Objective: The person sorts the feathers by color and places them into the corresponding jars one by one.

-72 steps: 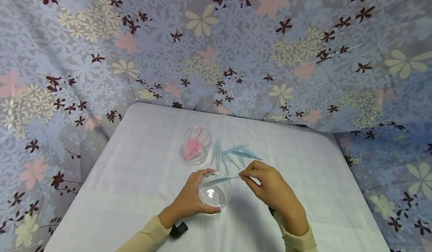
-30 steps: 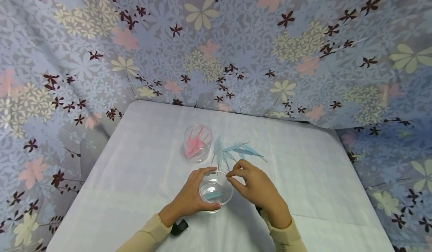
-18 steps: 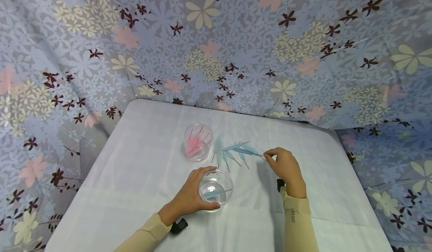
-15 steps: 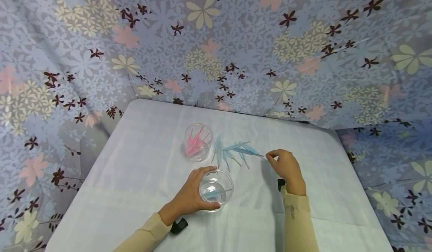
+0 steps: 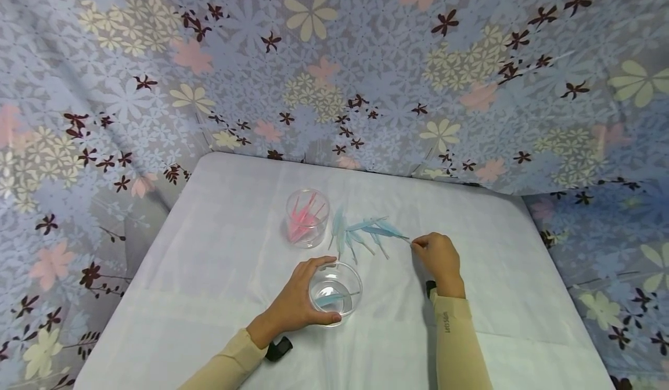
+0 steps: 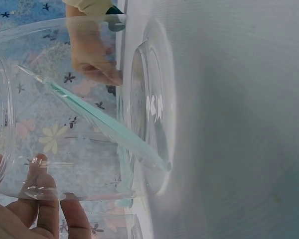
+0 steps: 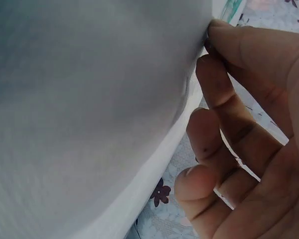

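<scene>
My left hand point(image 5: 297, 300) grips the side of a clear plastic cup point(image 5: 355, 309) standing on the white cloth. One light-blue feather point(image 6: 102, 119) leans inside that cup, its quill pointing up toward the rim. My right hand point(image 5: 439, 262) is low over the table, thumb and forefinger pinching the quill end of a blue feather point(image 5: 384, 232) in the loose pile. In the right wrist view the thumb and forefinger meet at the cloth; the quill between them is hardly visible, and the other fingers curl loosely.
Behind my left hand stands a second clear cup point(image 5: 322, 240) holding several pink feathers point(image 5: 301, 221). Several more blue feathers point(image 5: 341, 233) lie spread right of it. White cloth point(image 5: 209, 251) covers the table; a flowered curtain point(image 5: 251, 59) hangs behind.
A blue feather went from my right hand into the cup. My right hand then moved right and back to another feather's quill end. The left hand kept its grip.
</scene>
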`<state>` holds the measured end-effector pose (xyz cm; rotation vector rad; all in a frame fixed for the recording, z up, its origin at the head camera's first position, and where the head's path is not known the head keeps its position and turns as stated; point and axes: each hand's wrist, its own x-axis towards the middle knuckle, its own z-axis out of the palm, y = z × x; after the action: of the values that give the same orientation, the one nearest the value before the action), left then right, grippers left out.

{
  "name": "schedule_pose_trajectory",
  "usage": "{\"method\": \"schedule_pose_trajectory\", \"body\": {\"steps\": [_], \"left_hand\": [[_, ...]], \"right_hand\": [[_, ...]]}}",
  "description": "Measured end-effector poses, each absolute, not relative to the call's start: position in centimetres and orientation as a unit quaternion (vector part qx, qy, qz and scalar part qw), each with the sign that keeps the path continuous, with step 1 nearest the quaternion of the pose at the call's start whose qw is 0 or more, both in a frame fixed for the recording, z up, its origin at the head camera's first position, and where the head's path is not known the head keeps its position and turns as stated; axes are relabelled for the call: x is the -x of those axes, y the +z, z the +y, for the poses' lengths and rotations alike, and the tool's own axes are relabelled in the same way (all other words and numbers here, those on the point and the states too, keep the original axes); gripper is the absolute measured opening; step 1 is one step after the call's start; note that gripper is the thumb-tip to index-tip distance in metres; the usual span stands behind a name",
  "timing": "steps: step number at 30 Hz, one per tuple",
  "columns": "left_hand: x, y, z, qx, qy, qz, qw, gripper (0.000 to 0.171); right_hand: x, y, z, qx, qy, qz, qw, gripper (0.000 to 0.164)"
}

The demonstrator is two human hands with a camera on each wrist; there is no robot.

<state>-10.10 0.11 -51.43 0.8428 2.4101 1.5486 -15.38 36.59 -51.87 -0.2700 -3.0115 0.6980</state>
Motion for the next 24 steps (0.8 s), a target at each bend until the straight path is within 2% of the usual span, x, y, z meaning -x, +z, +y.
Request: {"method": "schedule_pose_trajectory", "body": {"steps": [10, 24], "left_hand": [[10.2, -51.6, 0.1, -0.283, 0.509, 0.81, 0.074, 0.102], [10.1, -51.4, 0.1, -0.273, 0.522, 0.803, 0.088, 0.101]], "right_hand": [[14.9, -51.1, 36.5, 0.118, 0.226, -0.966, 0.037, 0.022], [13.1, -46.4, 37.1, 0.109, 0.208, -0.96, 0.152, 0.019]]}}
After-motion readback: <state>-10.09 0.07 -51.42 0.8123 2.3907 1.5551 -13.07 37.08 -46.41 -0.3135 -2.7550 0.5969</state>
